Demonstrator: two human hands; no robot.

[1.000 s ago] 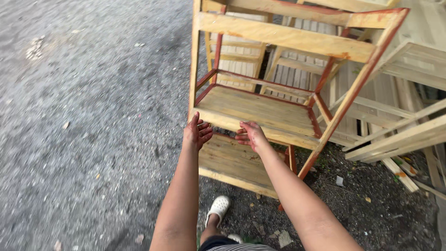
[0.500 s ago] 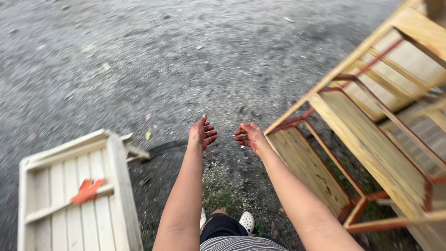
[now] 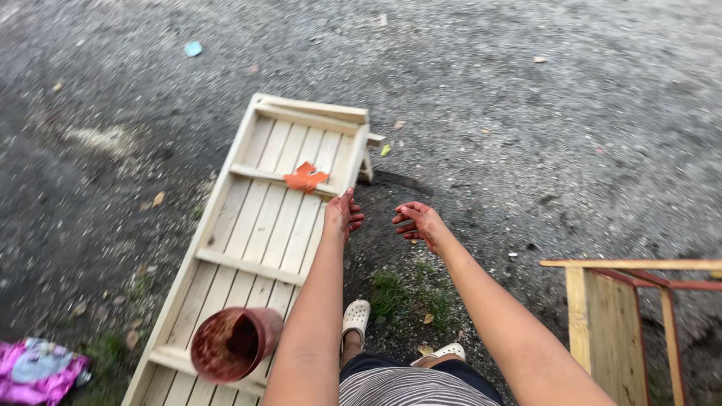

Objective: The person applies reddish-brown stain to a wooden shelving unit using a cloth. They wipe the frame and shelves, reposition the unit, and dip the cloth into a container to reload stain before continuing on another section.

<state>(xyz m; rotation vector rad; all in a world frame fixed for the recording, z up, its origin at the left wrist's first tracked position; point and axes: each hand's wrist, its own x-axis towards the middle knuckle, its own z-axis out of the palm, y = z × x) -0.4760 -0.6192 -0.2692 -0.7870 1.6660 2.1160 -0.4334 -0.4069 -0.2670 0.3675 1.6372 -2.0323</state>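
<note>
The slatted wooden rack [image 3: 263,225] is seen lying flat on the asphalt [image 3: 526,113], left of the person's feet, with its far end pointing away. Nearest the camera, a rust-stained cylindrical can [image 3: 229,346] is tipped on its side on the rack's near end. Both forearms are held out forward and low. The left hand [image 3: 342,214] is stretched over the rack's right edge, fingers loosely spread and slightly curled, nothing held; whether the wood is touched cannot be told. The right hand [image 3: 420,224] is held just beside it over the bare ground, palm turned inward, fingers half curled and empty. Both hands are smeared with reddish stain. Farther along the rack, an orange rag [image 3: 304,178] is lying on a crossbar. Compared with half a second ago, the rack is now centred in view, and the stained wooden frame [image 3: 624,316] is seen only at the right edge.
</note>
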